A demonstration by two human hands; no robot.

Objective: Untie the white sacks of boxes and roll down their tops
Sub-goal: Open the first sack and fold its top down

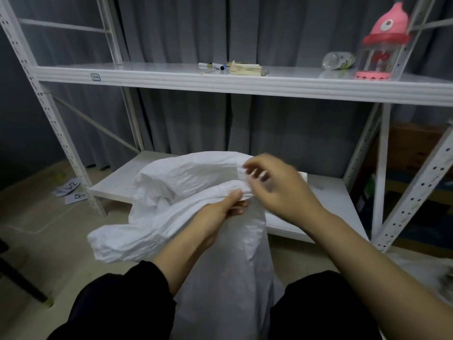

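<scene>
A white woven sack stands upright between my knees, its top gathered into two twisted tails of fabric. My left hand grips the nearer tail just below the bunched neck. My right hand hovers at the neck, fingers loosely curled, with fingertips at the fabric of the farther tail; a pinch cannot be confirmed. The loose fabric fans out to the left. The sack's contents are hidden.
A white metal rack stands right behind the sack, its low shelf at hand height. Markers, a wooden block, a plastic bottle and a pink toy lie on the upper shelf. Paper labels lie on the floor at left.
</scene>
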